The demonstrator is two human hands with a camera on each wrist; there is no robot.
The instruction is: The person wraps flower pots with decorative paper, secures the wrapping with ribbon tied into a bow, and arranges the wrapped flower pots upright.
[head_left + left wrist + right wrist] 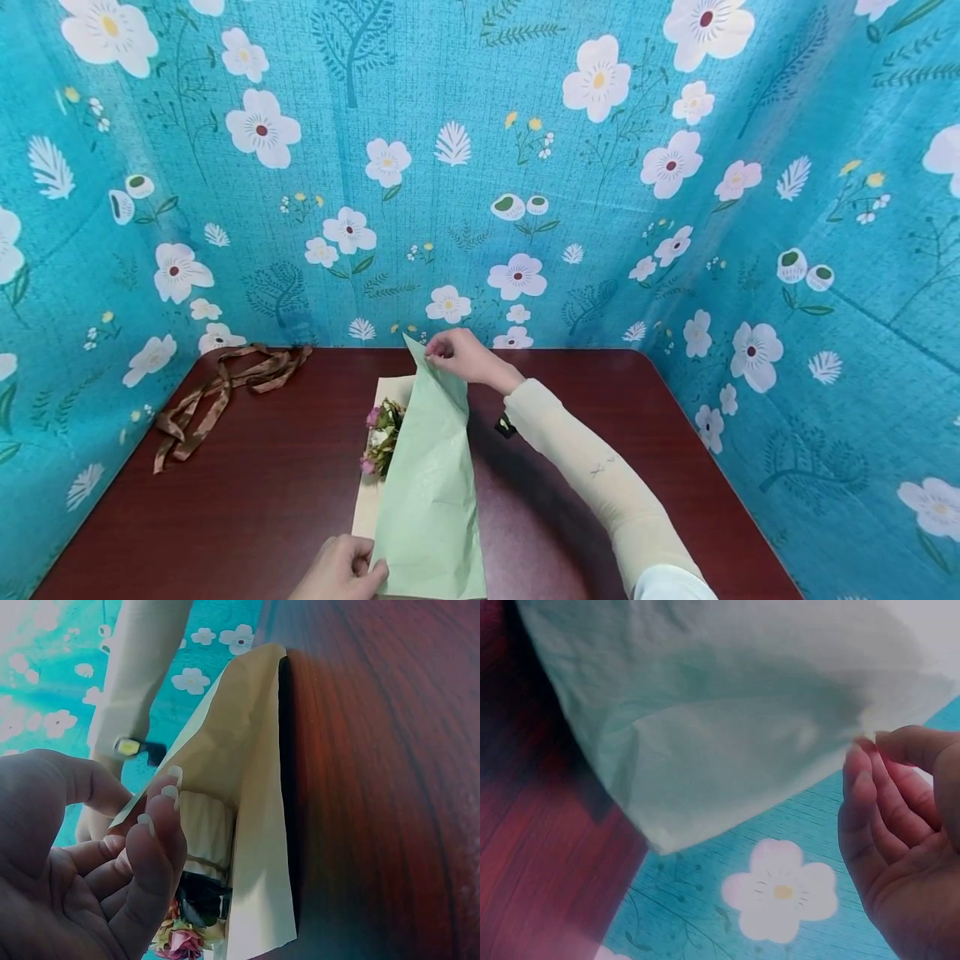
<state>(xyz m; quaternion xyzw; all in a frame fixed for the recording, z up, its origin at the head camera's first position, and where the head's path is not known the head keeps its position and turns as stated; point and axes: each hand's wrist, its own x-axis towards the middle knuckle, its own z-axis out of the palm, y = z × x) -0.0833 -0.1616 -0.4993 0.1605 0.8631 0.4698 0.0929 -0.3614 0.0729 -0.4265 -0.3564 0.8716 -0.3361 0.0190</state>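
Observation:
A sheet of wrapping paper (431, 500), pale green outside and tan inside, is folded over a bouquet of flowers (382, 437) on the table. Pink and white blooms show at its left side; the paper hides the rest. In the left wrist view, the flowers (184, 941) and a pale wrapped bundle (206, 829) lie inside the fold. My right hand (465, 354) pinches the raised far edge of the paper, also seen in the right wrist view with the green sheet (705, 765). My left hand (341, 571) pinches the paper's near left edge between thumb and fingers.
A brown ribbon (225, 387) lies loosely looped at the table's far left. The dark red wooden table (262, 500) ends against a blue floral cloth (450, 208) hanging behind and at both sides. A black strap (506, 426) shows at my right wrist.

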